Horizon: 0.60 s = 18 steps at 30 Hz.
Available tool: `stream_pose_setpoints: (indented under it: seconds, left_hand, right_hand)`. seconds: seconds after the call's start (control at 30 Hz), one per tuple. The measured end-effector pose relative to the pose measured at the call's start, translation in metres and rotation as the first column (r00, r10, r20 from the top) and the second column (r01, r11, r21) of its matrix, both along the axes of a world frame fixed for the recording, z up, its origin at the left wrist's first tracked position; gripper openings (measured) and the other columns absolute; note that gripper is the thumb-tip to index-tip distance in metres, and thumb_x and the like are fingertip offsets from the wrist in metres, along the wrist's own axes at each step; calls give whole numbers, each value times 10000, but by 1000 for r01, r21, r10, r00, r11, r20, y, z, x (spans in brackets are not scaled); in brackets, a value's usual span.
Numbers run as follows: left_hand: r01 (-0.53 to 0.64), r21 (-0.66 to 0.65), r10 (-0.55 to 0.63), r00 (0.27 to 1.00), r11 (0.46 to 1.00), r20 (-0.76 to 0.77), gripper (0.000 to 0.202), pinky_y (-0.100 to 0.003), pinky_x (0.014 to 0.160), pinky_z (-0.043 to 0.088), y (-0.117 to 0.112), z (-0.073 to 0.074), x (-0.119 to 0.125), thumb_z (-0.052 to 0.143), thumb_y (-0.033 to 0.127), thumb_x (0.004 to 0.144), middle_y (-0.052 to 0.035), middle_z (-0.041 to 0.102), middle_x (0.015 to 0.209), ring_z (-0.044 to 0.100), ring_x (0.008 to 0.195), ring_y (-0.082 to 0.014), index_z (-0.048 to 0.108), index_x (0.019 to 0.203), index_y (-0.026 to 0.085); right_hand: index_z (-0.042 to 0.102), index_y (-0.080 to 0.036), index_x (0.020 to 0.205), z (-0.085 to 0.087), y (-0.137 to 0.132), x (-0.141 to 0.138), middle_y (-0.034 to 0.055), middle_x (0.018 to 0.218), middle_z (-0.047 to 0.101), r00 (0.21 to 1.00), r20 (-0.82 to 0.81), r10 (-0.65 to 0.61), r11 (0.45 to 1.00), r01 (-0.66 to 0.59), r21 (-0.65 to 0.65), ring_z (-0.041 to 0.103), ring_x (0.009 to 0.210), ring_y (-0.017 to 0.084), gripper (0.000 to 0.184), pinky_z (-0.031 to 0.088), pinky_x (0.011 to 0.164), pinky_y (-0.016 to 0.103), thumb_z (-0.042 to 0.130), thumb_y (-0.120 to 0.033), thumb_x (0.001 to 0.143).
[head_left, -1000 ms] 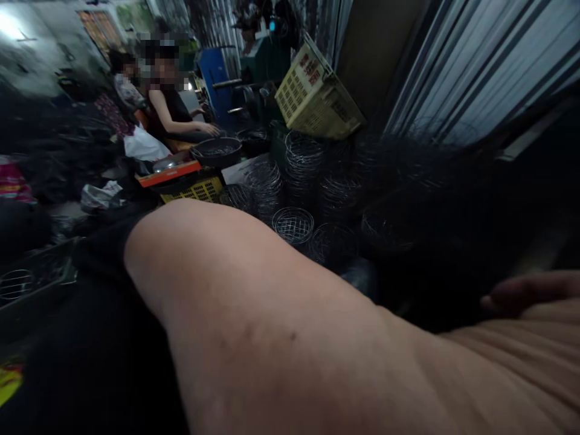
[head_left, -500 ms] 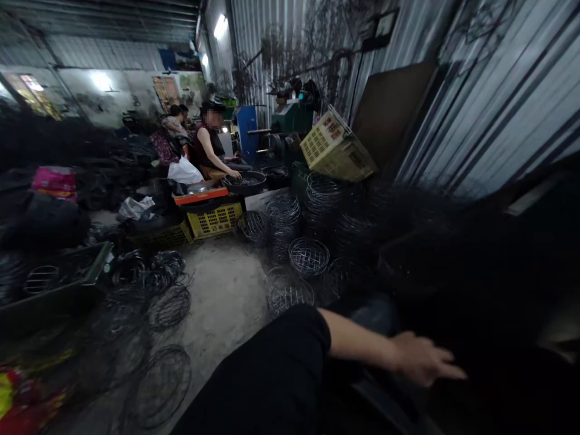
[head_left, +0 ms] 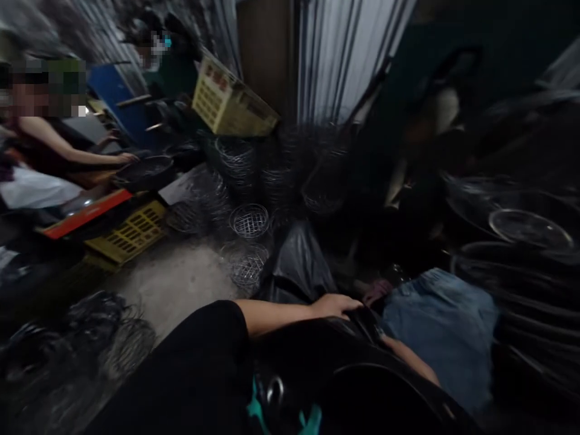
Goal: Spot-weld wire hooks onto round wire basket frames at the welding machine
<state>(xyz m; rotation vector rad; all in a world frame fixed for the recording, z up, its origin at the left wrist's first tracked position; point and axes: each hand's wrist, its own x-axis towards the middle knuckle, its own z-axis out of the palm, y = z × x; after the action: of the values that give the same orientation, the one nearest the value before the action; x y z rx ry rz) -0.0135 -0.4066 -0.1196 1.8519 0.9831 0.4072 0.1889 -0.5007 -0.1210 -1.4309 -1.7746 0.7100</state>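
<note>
My left hand (head_left: pixel 336 306) reaches across my lap, its fingers bent over a fold of a shiny black sheet (head_left: pixel 299 260), perhaps an apron, that drapes over my knee. From the right comes my right forearm (head_left: pixel 410 357); its hand is at the same dark fold, the fingers mostly hidden and blurred. Faded blue denim (head_left: pixel 444 329) lies just beyond that forearm. A small pinkish piece (head_left: pixel 377 290), too blurred to name, shows near my left fingertips. Teal straps (head_left: pixel 310 420) hang at the bottom of the view.
Round wire baskets (head_left: pixel 249 220) and stacked wire pieces stand ahead. A yellow crate (head_left: pixel 235 103) leans by the wall; another yellow crate (head_left: pixel 131 232) is on the left. A co-worker's arm (head_left: pixel 67 145) reaches over a black basin (head_left: pixel 145 172). Dark wire coils (head_left: pixel 129 344) lie on the floor.
The view has swung right and down. My left hand, earlier stretched out to the right with fingers extended, is now on the black sheet. My right forearm and the denim have come into view.
</note>
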Motion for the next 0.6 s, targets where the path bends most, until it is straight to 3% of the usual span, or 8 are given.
stream_pose_setpoints:
  seconds: [0.07,0.17,0.3,0.4,0.5,0.6]
  left_hand:
    - [-43,96,51,996,994,-78,463,-350,1011,400,6,-5,-6,567,193,768,-103,602,1213,531,1139,-244,592,1229,169]
    - [-59,190,113,951,980,-288,480,-412,1029,378,11,-8,-16,583,203,762,-104,550,1301,484,1191,-274,587,1242,211]
    - [125,42,-96,905,991,-414,389,-332,1003,396,13,-10,-20,534,173,793,-61,628,1203,556,1128,-223,637,1167,210]
    - [237,30,-201,880,971,-431,387,-292,964,423,17,-14,-22,449,155,830,-47,659,1157,584,1100,-204,641,1163,197]
    - [239,30,-203,878,971,-433,389,-280,950,433,24,-16,-24,403,179,861,-62,666,1148,600,1077,-198,638,1171,163]
    - [255,39,-217,886,966,-410,398,-282,935,447,38,-9,-18,456,180,822,-62,677,1121,619,1038,-201,636,1176,154]
  right_hand:
    - [676,-374,1038,-16,5,11,62,1064,674,991,-130,-28,997,19,-71,632,1037,256,276,486,920,430,418,-367,939]
    - [699,-444,1023,-25,16,19,22,1070,697,971,-233,45,986,-80,-146,647,1036,268,293,505,890,374,511,-320,836]
    - [732,-329,968,-13,23,14,55,991,713,974,-213,73,989,-99,-113,672,947,273,250,525,848,357,561,-367,789]
    - [730,-236,913,-1,28,8,75,906,712,979,-193,65,988,-90,-126,679,851,247,257,539,775,324,562,-406,816]
    - [715,-204,901,5,33,9,76,870,699,978,-206,1,997,-17,-76,667,807,217,273,537,736,299,537,-407,863]
    - [707,-204,867,5,31,15,71,847,697,968,-237,-84,995,96,40,662,790,206,258,538,729,303,534,-396,864]
